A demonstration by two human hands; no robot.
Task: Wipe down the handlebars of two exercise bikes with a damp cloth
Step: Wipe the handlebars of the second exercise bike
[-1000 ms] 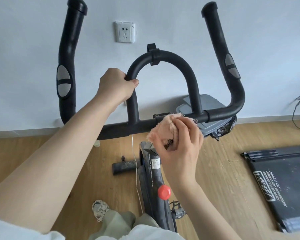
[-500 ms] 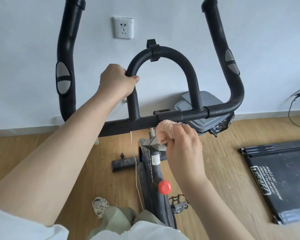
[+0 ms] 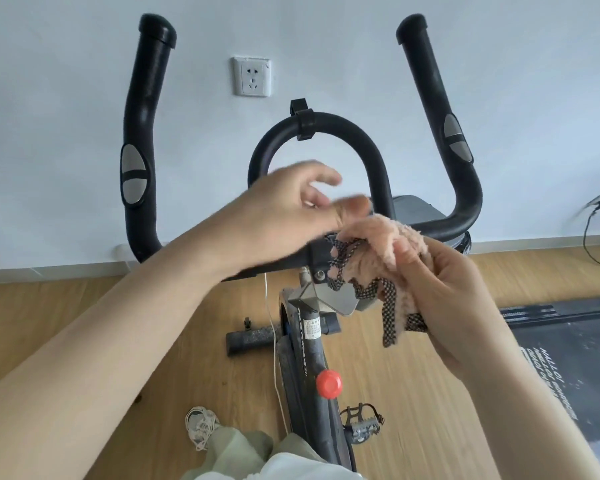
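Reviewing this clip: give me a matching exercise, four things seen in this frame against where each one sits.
Things:
1. cloth
2. wall socket
3. red knob
4. left hand

Places:
A. on the bike's frame, below the handlebars
B. bunched in the right hand
C. open, in front of the centre loop
D. on the wall, between the two upright grips

Pairs: 1-B, 2-D, 3-A, 4-C

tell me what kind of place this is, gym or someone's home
Most likely a room in a home used for workouts, though a small gym can't be ruled out. An exercise bike stands on a wood-look floor against a plain wall with a socket, and a dark treadmill deck lies flat alongside.
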